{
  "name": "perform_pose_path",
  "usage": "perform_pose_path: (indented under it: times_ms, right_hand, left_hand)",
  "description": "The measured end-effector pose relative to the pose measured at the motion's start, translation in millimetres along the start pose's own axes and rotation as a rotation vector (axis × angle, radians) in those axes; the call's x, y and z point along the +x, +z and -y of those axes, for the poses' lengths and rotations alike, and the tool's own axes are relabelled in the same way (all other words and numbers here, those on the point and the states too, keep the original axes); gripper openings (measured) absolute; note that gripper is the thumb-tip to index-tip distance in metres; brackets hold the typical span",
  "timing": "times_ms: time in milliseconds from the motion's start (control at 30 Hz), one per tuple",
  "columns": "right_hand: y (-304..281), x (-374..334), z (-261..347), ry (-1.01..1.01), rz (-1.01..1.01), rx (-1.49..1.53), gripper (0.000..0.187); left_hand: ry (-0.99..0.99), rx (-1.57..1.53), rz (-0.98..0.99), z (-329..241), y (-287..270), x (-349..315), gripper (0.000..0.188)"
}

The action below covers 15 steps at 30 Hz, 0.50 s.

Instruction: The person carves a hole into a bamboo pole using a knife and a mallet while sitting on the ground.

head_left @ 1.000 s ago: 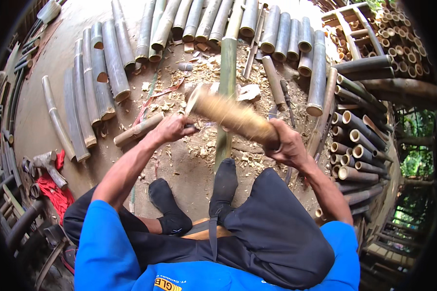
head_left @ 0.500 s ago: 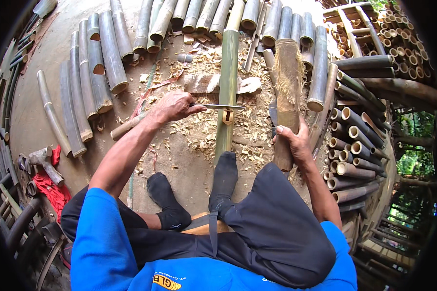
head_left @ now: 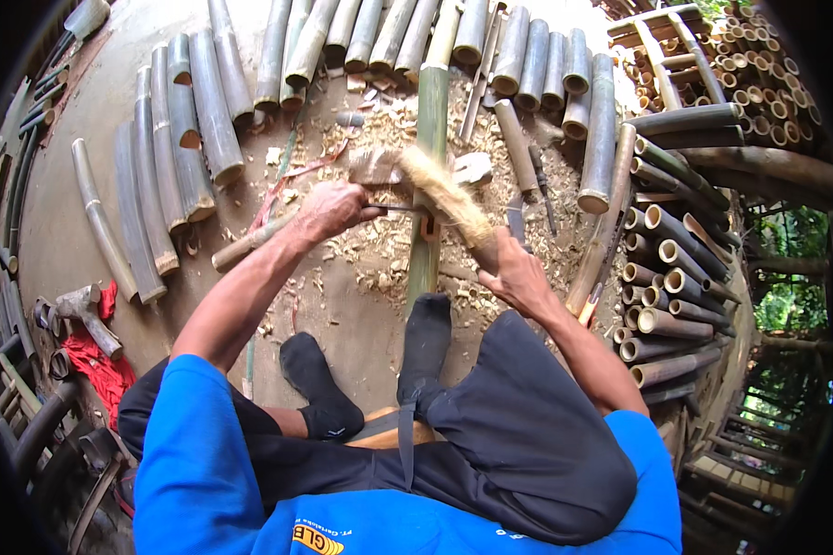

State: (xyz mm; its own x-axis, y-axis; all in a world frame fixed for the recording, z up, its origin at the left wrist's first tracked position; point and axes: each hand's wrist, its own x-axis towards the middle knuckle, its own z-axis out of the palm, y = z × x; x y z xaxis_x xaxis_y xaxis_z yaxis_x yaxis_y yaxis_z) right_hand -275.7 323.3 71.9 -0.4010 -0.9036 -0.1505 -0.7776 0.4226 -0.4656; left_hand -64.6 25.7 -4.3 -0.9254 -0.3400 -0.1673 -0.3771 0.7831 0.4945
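My left hand [head_left: 335, 209] is closed round a knife [head_left: 396, 208], whose narrow blade reaches right across the bamboo pole [head_left: 432, 106]. Beside the blade, a small notch [head_left: 428, 228] is cut into the green pole. My right hand [head_left: 518, 271] grips a thick wooden club [head_left: 446, 196], its upper part frayed into pale fibres. The club slants over the pole and hides the knife's tip; whether they touch I cannot tell. A wood block [head_left: 472, 169] lies crosswise under the pole, and my socked foot [head_left: 426, 338] stands at its near end.
Pale chips [head_left: 370, 264] litter the ground round the pole. Cut bamboo lengths [head_left: 217, 111] fan out on the left, at the back and right. Another blade [head_left: 516, 218] lies right of the pole. Stacked bamboo [head_left: 680, 287] borders the right side; a red cloth [head_left: 102, 370] lies at left.
My right hand has swung the club from upright at the right to a leftward slant over the pole and knife. The left hand has shifted slightly left.
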Motion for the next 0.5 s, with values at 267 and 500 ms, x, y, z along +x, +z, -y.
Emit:
perform_pose_path:
  times_ms: [267,500]
  right_hand:
    - [-36.2,25.8,59.3,-0.078,-0.212,0.305,0.068]
    - [-84.7,62.8,60.0,0.17,0.31,0.003,0.05]
  left_hand:
    - [-0.098,0.108,0.122,1.4,-10.7,-1.6,0.063]
    - [-0.061,0.056,0.178,4.1,-11.2,12.0,0.062]
